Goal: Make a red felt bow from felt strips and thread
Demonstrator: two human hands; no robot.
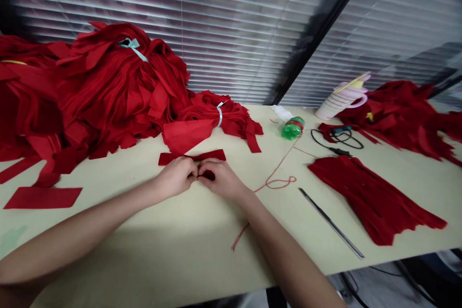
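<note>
My left hand [177, 175] and my right hand [221, 176] meet just above the table, both closed, thumbs and forefingers pinched together. Between and behind them a short red fabric strip [212, 155] spreads out to either side. Its middle is hidden by my fingers, where both hands seem to grip it. A loose red thread [279, 163] runs from a green spool-like bundle [293, 128] and passes under my right forearm; its frayed end shows nearer the table's front.
Tied red fabric bundles [119, 77] are heaped at the back left. A single red strip [43, 198] lies at left. To the right are a thin metal ruler-like strip [330, 221], a fanned stack of red strips [375, 197], a black cable [337, 144] and a tilted pink-striped cup [339, 101].
</note>
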